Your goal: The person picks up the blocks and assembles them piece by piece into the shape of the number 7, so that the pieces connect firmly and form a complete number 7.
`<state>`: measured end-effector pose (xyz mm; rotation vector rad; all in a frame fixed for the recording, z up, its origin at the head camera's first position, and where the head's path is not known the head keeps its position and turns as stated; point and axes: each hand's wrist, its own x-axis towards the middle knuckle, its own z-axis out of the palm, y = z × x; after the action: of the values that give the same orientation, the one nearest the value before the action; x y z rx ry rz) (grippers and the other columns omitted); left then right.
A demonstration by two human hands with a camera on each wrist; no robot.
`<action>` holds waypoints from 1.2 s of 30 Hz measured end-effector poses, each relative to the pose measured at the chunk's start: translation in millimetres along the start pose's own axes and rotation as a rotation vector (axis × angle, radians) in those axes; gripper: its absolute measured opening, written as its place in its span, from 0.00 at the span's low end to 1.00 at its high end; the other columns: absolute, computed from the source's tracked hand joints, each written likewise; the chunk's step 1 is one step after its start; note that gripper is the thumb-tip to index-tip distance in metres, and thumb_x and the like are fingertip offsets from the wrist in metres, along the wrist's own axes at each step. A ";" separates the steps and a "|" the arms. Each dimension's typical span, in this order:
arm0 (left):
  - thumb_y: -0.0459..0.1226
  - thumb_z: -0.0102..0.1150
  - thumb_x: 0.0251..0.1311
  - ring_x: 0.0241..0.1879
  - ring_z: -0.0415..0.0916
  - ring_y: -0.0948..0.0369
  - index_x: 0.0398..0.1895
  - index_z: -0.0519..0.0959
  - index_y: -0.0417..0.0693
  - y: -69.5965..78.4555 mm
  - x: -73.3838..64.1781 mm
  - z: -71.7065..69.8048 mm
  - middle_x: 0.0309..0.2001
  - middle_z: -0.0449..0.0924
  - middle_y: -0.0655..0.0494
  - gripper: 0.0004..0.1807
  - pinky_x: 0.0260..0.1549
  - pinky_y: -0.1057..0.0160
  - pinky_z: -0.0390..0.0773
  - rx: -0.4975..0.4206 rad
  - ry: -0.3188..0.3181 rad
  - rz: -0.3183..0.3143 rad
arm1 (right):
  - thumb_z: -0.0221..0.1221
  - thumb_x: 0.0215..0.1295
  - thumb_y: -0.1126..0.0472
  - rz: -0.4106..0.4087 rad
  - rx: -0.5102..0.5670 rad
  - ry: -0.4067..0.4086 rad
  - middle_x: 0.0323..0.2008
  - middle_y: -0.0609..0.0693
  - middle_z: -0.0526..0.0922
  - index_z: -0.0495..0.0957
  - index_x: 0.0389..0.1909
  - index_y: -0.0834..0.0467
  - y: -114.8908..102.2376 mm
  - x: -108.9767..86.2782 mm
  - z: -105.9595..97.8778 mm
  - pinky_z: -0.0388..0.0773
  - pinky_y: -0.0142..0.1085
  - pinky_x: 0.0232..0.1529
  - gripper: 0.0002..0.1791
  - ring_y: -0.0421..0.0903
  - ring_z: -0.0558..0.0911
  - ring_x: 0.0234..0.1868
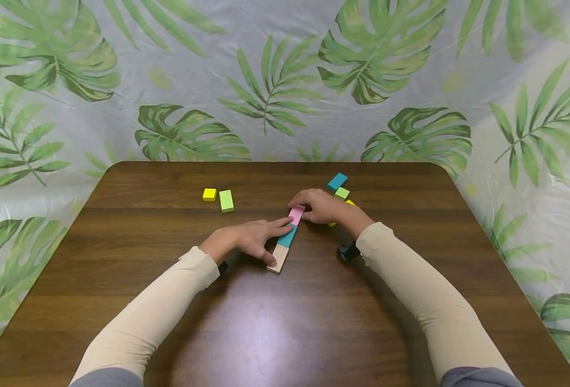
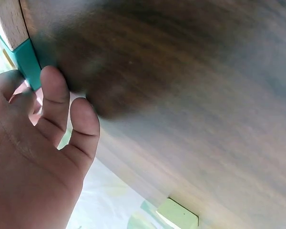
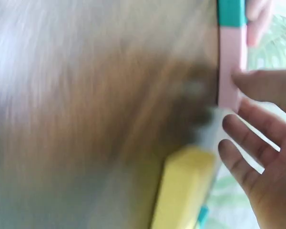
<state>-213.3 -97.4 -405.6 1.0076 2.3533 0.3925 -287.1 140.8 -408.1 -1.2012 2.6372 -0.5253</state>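
3 blocks laid end to end on a dark wooden table, a hand at each side.

The pink block, the teal block and the bare wood block form 1 slanted row near the middle of the table, the pink one farthest from the person. The left hand lies flat beside the row, fingers straight and slightly spread, the longest fingertip touching where pink meets teal. The right hand rests its straight, loosely parted fingers on the far end of the pink block. Just behind the right fingers lie a yellow block, a small green block and another teal block. Well left of the left fingers sit a yellow cube and a green block. A leaf-print cloth hangs behind the table.
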 end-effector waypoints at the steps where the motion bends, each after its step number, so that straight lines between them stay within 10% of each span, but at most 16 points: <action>1: 0.48 0.66 0.56 0.77 0.52 0.48 0.80 0.46 0.59 -0.4 0.0 0.3 0.82 0.34 0.62 0.52 0.73 0.49 0.58 0.001 0.001 0.000 | 0.57 0.66 0.69 0.015 0.002 -0.001 0.61 0.58 0.79 0.79 0.60 0.59 2.6 -2.7 -4.0 0.72 0.52 0.65 0.21 0.57 0.76 0.64; 10: 0.48 0.64 0.56 0.79 0.48 0.46 0.80 0.48 0.56 -1.2 -2.7 -0.1 0.82 0.35 0.62 0.51 0.74 0.46 0.56 0.012 0.011 0.009 | 0.53 0.66 0.69 0.177 -0.005 0.059 0.65 0.61 0.74 0.76 0.63 0.60 30.7 -43.2 -44.2 0.64 0.60 0.67 0.24 0.64 0.68 0.67; 36: 0.48 0.66 0.57 0.79 0.50 0.49 0.80 0.49 0.55 6.1 -14.6 7.8 0.82 0.37 0.61 0.51 0.73 0.49 0.58 0.017 0.001 0.013 | 0.61 0.58 0.73 0.092 -0.227 0.065 0.49 0.53 0.85 0.85 0.52 0.56 28.0 -83.8 -4.8 0.77 0.49 0.54 0.21 0.54 0.77 0.51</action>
<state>-196.9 -103.5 -403.7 1.0309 2.3562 0.3783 -253.3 222.5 -412.2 -1.1312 2.8532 -0.2580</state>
